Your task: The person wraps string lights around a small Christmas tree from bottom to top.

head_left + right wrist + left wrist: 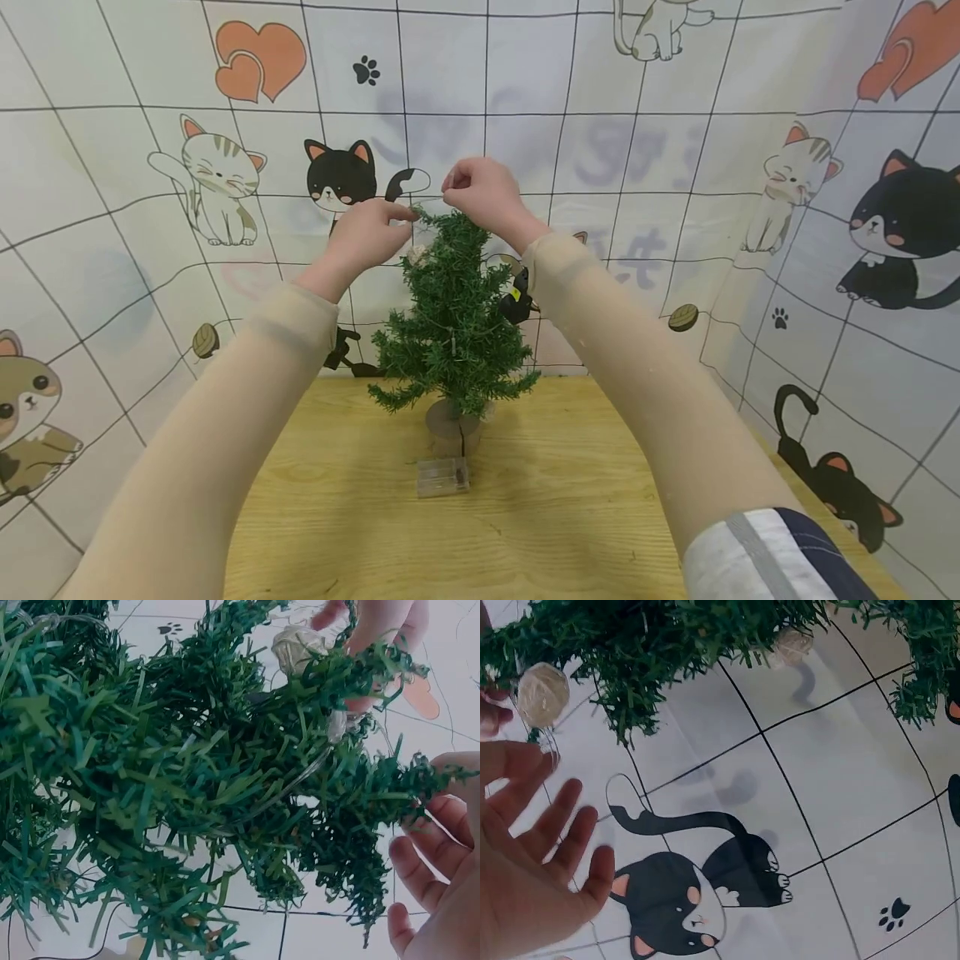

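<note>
A small green artificial Christmas tree [453,308] stands on a round base [450,429], draped with string lights on a thin clear wire [300,780]. Pale thread-wound balls [544,695] hang along that wire. My left hand [367,236] is at the upper left of the tree, its thumb and index finger pinching the wire beside one ball; the other fingers are spread loosely. Just above the treetop my right hand [483,192] has thumb and forefinger pinched on the wire, which barely shows there. Branch tips overlap its fingers [431,866] in the right wrist view.
A clear plastic battery box [442,477] lies on the wooden table [555,492] in front of the base. Behind and to both sides hangs a white gridded cloth [525,50] printed with cats, close behind the tree.
</note>
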A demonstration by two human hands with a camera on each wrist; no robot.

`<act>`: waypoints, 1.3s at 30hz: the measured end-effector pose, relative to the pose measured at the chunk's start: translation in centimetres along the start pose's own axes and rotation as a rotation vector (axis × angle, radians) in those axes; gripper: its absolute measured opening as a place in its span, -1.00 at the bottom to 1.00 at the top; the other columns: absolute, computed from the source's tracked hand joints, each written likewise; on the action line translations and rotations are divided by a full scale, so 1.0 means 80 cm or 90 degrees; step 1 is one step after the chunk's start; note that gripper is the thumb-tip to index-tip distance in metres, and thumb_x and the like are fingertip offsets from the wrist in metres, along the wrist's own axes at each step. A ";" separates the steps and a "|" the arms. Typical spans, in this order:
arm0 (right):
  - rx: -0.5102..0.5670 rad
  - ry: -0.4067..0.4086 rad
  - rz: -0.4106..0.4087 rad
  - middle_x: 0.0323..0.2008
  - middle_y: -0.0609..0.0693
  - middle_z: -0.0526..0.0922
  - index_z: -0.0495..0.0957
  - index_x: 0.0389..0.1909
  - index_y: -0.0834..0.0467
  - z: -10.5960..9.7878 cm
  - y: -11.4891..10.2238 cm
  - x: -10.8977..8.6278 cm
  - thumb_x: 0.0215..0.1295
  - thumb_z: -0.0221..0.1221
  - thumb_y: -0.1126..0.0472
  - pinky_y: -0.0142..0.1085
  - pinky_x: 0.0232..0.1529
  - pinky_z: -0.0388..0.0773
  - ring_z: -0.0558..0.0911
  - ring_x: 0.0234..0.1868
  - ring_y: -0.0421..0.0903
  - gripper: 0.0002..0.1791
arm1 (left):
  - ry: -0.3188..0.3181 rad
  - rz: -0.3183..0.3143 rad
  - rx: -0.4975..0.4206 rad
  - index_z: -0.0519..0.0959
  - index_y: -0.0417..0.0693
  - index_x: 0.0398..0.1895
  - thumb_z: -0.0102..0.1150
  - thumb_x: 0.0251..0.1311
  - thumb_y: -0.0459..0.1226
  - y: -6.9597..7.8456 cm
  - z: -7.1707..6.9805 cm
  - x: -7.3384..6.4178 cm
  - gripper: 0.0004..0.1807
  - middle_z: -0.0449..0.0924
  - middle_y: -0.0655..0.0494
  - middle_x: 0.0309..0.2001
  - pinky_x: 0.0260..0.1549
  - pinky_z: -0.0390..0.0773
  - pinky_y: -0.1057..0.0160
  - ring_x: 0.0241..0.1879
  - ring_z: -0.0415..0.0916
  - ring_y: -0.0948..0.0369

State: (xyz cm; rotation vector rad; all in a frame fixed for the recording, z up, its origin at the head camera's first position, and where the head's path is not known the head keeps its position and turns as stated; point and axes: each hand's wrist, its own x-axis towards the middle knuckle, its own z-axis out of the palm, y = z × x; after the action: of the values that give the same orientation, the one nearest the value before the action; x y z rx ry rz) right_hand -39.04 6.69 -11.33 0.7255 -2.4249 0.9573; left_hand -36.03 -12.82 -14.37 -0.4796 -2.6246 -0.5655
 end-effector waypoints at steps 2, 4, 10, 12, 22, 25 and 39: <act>0.003 -0.002 0.021 -0.16 -0.06 0.62 0.61 -0.21 0.11 -0.002 0.004 0.001 0.37 0.08 0.20 -0.29 -0.09 0.40 0.53 -0.16 -0.14 -0.86 | -0.043 -0.020 -0.105 0.49 0.03 0.29 -0.18 0.40 -0.22 -0.007 0.000 0.002 -0.55 0.41 -0.03 0.28 -0.60 0.20 0.20 -0.69 0.09 0.23; 0.024 -0.002 0.044 -0.12 -0.06 0.62 0.60 -0.24 0.12 -0.004 0.010 0.002 0.36 0.09 0.20 -0.29 -0.10 0.41 0.53 -0.12 -0.13 -0.87 | -0.062 -0.034 -0.180 0.47 0.02 0.30 -0.16 0.42 -0.18 -0.012 -0.001 0.002 -0.56 0.35 -0.03 0.33 -0.42 0.34 0.16 -0.48 0.37 0.21; 0.128 0.008 0.106 0.01 -0.04 0.60 0.53 -0.40 0.21 -0.016 0.032 0.004 0.35 0.12 0.22 -0.28 0.00 0.40 0.50 0.07 -0.13 -0.84 | -0.052 -0.057 -0.304 0.52 -0.02 0.25 -0.10 0.44 -0.18 -0.016 0.002 -0.001 -0.60 0.35 0.02 0.33 -0.02 0.31 0.01 0.20 0.31 0.05; 0.168 0.017 0.127 0.03 -0.03 0.58 0.52 -0.38 0.24 -0.022 0.038 0.001 0.35 0.12 0.22 -0.27 0.03 0.40 0.48 0.08 -0.13 -0.83 | -0.038 -0.053 -0.311 0.56 -0.04 0.20 -0.10 0.44 -0.19 -0.015 0.004 -0.003 -0.62 0.37 0.03 0.31 -0.12 0.26 0.05 0.17 0.31 0.08; 0.227 0.035 0.203 0.12 -0.04 0.52 0.55 -0.26 0.26 -0.039 0.067 -0.025 0.35 0.11 0.20 -0.23 -0.04 0.38 0.47 -0.08 -0.05 -0.82 | -0.011 -0.038 -0.292 0.65 -0.02 0.05 -0.10 0.42 -0.19 -0.013 0.012 -0.010 -0.66 0.49 0.07 0.15 -0.22 0.25 0.10 -0.04 0.34 0.09; 0.228 0.025 0.214 0.14 -0.05 0.51 0.56 -0.27 0.24 -0.040 0.070 -0.034 0.35 0.12 0.18 -0.22 -0.07 0.38 0.47 -0.06 -0.04 -0.83 | -0.008 -0.038 -0.298 0.64 -0.03 0.05 -0.10 0.42 -0.19 -0.015 0.014 -0.014 -0.66 0.50 0.07 0.15 -0.21 0.25 0.10 -0.06 0.33 0.09; -0.042 0.110 -0.002 -0.17 -0.02 0.66 0.65 -0.26 0.16 -0.033 0.047 -0.071 0.33 0.14 0.19 -0.24 -0.17 0.38 0.49 -0.35 -0.07 -0.85 | 0.000 -0.018 -0.277 0.61 0.00 0.08 -0.04 0.42 -0.19 -0.011 0.021 -0.034 -0.69 0.49 0.07 0.09 -0.21 0.33 0.07 -0.09 0.40 0.09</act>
State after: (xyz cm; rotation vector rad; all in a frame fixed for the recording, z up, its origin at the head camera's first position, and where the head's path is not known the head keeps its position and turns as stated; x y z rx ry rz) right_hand -36.42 12.67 -14.61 0.5967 -2.2921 0.8964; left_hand -34.60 -13.46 -17.25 -0.5684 -2.5072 -1.1546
